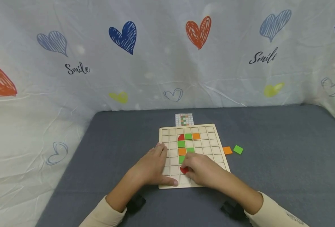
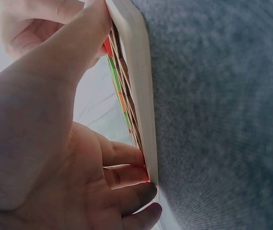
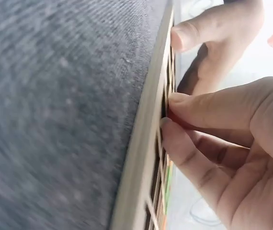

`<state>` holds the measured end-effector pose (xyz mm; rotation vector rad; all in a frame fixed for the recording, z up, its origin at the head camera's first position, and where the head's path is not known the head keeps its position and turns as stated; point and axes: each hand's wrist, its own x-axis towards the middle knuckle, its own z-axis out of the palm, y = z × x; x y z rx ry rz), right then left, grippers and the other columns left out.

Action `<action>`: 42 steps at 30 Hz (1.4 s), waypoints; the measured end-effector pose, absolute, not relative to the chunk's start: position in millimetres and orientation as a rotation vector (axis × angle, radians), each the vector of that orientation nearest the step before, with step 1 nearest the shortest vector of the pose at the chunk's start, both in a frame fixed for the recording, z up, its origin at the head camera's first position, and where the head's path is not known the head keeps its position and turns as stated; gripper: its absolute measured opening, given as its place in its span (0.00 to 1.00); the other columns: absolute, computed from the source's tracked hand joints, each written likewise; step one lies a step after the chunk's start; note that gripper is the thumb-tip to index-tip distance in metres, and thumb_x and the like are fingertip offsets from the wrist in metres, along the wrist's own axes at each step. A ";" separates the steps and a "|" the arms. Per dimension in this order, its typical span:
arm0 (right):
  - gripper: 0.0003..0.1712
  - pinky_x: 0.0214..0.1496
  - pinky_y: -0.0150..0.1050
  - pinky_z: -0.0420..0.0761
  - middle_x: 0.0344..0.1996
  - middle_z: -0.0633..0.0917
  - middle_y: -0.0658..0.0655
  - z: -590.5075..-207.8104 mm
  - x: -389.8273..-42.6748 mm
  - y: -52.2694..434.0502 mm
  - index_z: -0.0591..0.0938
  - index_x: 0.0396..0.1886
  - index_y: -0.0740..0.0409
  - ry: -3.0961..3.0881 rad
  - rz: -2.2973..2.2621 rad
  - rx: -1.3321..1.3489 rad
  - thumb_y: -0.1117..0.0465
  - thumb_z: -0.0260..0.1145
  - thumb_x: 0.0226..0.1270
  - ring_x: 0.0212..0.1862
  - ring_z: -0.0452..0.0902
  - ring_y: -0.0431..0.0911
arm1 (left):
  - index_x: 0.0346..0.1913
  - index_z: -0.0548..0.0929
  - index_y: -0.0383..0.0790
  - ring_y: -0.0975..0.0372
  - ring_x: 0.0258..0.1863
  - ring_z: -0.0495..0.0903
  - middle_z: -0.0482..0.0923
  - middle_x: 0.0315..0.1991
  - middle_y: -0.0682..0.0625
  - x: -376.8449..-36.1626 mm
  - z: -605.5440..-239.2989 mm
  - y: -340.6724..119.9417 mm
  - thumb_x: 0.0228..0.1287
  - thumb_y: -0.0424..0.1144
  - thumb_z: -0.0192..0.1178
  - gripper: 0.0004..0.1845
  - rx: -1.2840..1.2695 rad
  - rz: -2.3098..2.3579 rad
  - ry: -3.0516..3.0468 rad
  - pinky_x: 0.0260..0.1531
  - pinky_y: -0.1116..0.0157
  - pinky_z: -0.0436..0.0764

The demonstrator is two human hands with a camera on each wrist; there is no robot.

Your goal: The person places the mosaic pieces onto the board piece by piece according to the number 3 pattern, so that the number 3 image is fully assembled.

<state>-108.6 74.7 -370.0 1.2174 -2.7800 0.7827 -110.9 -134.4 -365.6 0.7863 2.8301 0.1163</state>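
Observation:
A wooden grid board (image 1: 206,143) lies on the grey table with coloured pieces in several cells. My left hand (image 1: 151,165) steadies it, fingers extended at its left edge and thumb (image 2: 86,36) on the near left corner area. My right hand (image 1: 205,170) pinches a red rounded piece (image 1: 183,170) between thumb and fingers, low on the board in the column of pieces. Above it in that column stand a green square (image 1: 181,160), an orange square (image 1: 182,151), another green square (image 1: 181,144) and a red quarter-round piece (image 1: 181,137). The right hand partly hides a second-column green square (image 1: 190,150).
A small printed pattern card (image 1: 184,115) lies just beyond the board's far edge. Right of the board are a loose orange square (image 1: 228,150) and a loose green square (image 1: 238,149). A white curtain with hearts (image 1: 167,63) hangs behind the table.

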 end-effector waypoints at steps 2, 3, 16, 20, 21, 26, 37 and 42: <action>0.05 0.33 0.32 0.73 0.25 0.77 0.46 -371.2 -108.9 73.6 0.82 0.26 0.55 -2.767 0.770 1.215 0.68 0.68 0.48 0.29 0.70 0.38 | 0.66 0.53 0.27 0.48 0.65 0.50 0.51 0.65 0.38 -110.5 -365.0 -134.6 0.34 0.78 0.54 0.65 0.781 0.113 2.826 0.60 0.57 0.58; 0.06 0.32 0.32 0.73 0.25 0.77 0.46 -371.9 -109.2 73.0 0.82 0.26 0.55 -2.767 0.764 1.202 0.68 0.68 0.48 0.29 0.70 0.38 | 0.66 0.53 0.27 0.48 0.65 0.50 0.51 0.65 0.38 -110.7 -365.1 -134.6 0.34 0.78 0.53 0.65 0.781 0.117 2.826 0.60 0.56 0.58; 0.07 0.27 0.29 0.68 0.19 0.69 0.41 -367.6 -107.1 74.6 0.79 0.22 0.50 -2.764 0.654 1.257 0.68 0.62 0.52 0.23 0.64 0.37 | 0.66 0.52 0.27 0.48 0.66 0.49 0.51 0.65 0.38 -109.8 -364.6 -135.5 0.36 0.77 0.54 0.64 0.787 0.108 2.834 0.60 0.57 0.56; 0.07 0.27 0.29 0.67 0.20 0.68 0.41 -359.0 -107.3 84.2 0.81 0.24 0.51 -2.713 0.625 1.436 0.67 0.61 0.55 0.24 0.63 0.36 | 0.66 0.53 0.27 0.48 0.66 0.49 0.52 0.65 0.38 -110.3 -364.7 -135.8 0.35 0.78 0.53 0.65 0.796 0.104 2.836 0.60 0.57 0.57; 0.07 0.28 0.29 0.67 0.21 0.69 0.41 -357.2 -108.7 87.7 0.82 0.24 0.51 -2.706 0.634 1.455 0.67 0.61 0.55 0.25 0.63 0.36 | 0.66 0.53 0.28 0.48 0.65 0.49 0.52 0.64 0.38 -110.6 -364.9 -135.6 0.34 0.78 0.52 0.65 0.797 0.100 2.836 0.60 0.57 0.57; 0.10 0.32 0.31 0.70 0.24 0.74 0.42 -346.9 -121.2 116.9 0.80 0.20 0.49 -2.797 0.595 1.320 0.69 0.61 0.52 0.29 0.66 0.36 | 0.67 0.52 0.28 0.50 0.64 0.54 0.50 0.65 0.38 -111.9 -367.5 -134.3 0.32 0.80 0.50 0.67 0.786 0.096 2.838 0.59 0.58 0.59; 0.13 0.26 0.37 0.67 0.28 0.74 0.52 -346.7 -141.3 201.9 0.81 0.37 0.58 -3.068 0.294 0.799 0.69 0.68 0.48 0.28 0.67 0.44 | 0.67 0.50 0.29 0.50 0.66 0.49 0.47 0.67 0.38 -111.3 -366.1 -134.0 0.34 0.80 0.49 0.67 0.784 0.068 2.821 0.60 0.58 0.58; 0.11 0.27 0.39 0.67 0.27 0.74 0.50 -356.3 -147.2 214.0 0.80 0.35 0.57 -3.012 0.344 0.779 0.71 0.65 0.50 0.27 0.65 0.44 | 0.67 0.51 0.27 0.50 0.66 0.49 0.48 0.66 0.37 -110.9 -365.8 -134.9 0.36 0.79 0.49 0.66 0.821 0.064 2.822 0.60 0.58 0.57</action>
